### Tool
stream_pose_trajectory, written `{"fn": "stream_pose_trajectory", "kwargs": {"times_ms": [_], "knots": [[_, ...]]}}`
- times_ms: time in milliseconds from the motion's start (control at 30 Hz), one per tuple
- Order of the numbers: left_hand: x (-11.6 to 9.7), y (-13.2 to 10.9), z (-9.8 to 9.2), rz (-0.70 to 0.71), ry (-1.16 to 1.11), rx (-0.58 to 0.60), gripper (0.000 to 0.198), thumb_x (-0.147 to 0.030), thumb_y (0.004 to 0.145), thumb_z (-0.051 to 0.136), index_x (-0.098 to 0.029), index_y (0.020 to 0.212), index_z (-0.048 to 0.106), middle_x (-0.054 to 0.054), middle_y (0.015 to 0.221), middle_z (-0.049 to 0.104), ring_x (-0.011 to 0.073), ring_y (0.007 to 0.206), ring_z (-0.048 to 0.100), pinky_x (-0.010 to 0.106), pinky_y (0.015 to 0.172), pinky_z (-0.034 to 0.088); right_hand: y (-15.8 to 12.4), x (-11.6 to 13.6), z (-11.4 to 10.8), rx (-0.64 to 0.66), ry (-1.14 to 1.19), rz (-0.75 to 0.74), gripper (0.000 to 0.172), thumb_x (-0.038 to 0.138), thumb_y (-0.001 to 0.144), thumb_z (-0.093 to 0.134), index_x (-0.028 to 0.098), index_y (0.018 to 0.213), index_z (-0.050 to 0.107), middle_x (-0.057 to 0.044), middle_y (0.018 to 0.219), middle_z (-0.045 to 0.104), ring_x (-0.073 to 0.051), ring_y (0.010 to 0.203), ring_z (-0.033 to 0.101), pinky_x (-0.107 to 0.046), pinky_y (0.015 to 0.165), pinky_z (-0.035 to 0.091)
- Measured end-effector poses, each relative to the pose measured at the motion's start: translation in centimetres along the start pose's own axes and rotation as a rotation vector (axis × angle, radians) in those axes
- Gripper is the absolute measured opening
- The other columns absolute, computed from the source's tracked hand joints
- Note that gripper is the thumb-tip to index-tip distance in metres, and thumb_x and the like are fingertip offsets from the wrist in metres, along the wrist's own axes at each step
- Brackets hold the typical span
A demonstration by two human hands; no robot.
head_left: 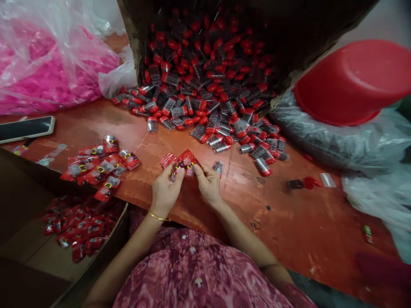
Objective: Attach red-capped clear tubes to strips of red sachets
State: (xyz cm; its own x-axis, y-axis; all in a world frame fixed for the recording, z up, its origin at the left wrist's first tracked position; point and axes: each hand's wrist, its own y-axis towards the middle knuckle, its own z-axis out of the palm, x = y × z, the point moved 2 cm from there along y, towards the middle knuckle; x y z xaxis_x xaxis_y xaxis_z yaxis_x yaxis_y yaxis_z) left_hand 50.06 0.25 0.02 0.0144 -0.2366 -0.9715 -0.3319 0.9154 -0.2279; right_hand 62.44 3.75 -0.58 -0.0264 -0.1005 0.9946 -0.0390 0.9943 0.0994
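Note:
My left hand (165, 190), with a gold bangle at the wrist, pinches one side of a red printed card (187, 158). The other side is gripped between the thumb and fingers of my right hand (209, 184). Black and yellow print shows on the card; what lies behind it is partly hidden by my fingers. Another red printed piece (167, 160) lies just beyond my left fingers. Close to my right knuckles is a small clear item (218, 167) on the orange-red table (237, 214). To the left rests a loose pile of red printed packets (99, 172).
Red-capped clear containers (205, 111) spill from a large dark box at the back. Below the table's left edge stands a carton (120, 220) holding several red packets. A phone (28, 128), a pink-filled bag (58, 68) and an upturned red tub (349, 81) flank the work area.

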Motion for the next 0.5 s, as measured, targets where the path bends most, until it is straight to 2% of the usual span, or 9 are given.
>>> {"fn": "stream_pose_trajectory", "kwargs": {"times_ms": [100, 233, 367, 433, 500], "knots": [[0.4, -0.6, 0.7, -0.14, -0.098, 0.115, 0.034, -0.048, 0.064, 0.07, -0.015, 0.075, 0.071, 0.005, 0.074, 0.07, 0.0183, 0.074, 0.063, 0.028, 0.07, 0.049, -0.7, -0.2, -0.4, -0.045, -0.111, -0.045, 0.035, 0.04, 0.083, 0.05, 0.019, 0.056, 0.052, 0.004, 0.051, 0.048, -0.009, 0.049, 0.044, -0.022, 0.051, 0.037], [0.2, -0.8, 1.8, -0.295, -0.427, 0.081, 0.038, -0.042, 0.051, 0.08, -0.015, 0.076, 0.069, 0.003, 0.072, 0.069, 0.0136, 0.066, 0.061, 0.024, 0.062, 0.048, -1.5, -0.8, 0.0, -0.05, -0.197, -0.102, 0.037, 0.043, 0.086, 0.047, 0.019, 0.058, 0.051, 0.003, 0.055, 0.05, -0.01, 0.053, 0.046, -0.023, 0.054, 0.038], [-0.1, -0.5, 2.0, -0.429, -0.544, 0.071, 0.036, -0.036, 0.048, 0.082, -0.016, 0.073, 0.066, 0.0, 0.07, 0.068, 0.0109, 0.062, 0.06, 0.022, 0.059, 0.048, -1.8, -1.0, -0.2, 0.079, -0.22, -0.149, 0.032, 0.039, 0.089, 0.043, 0.02, 0.066, 0.056, 0.002, 0.061, 0.054, -0.011, 0.057, 0.051, -0.024, 0.056, 0.042], [-0.1, -0.3, 1.9, -0.456, -0.557, 0.078, 0.035, -0.035, 0.047, 0.082, -0.015, 0.07, 0.065, 0.0, 0.068, 0.068, 0.01, 0.06, 0.06, 0.022, 0.058, 0.048, -1.4, -0.8, -1.5, 0.174, -0.296, -0.208, 0.029, 0.035, 0.091, 0.041, 0.02, 0.072, 0.059, 0.0, 0.064, 0.058, -0.013, 0.06, 0.054, -0.025, 0.059, 0.045], [-0.1, -0.1, 1.7, -0.478, -0.553, 0.082, 0.034, -0.034, 0.048, 0.083, -0.014, 0.069, 0.064, -0.001, 0.066, 0.067, 0.0094, 0.058, 0.059, 0.021, 0.057, 0.048, -0.4, -0.4, -3.7, 0.237, -0.453, -0.318, 0.023, 0.028, 0.09, 0.04, 0.02, 0.087, 0.062, -0.004, 0.08, 0.065, -0.016, 0.074, 0.059, -0.03, 0.071, 0.048]]}}
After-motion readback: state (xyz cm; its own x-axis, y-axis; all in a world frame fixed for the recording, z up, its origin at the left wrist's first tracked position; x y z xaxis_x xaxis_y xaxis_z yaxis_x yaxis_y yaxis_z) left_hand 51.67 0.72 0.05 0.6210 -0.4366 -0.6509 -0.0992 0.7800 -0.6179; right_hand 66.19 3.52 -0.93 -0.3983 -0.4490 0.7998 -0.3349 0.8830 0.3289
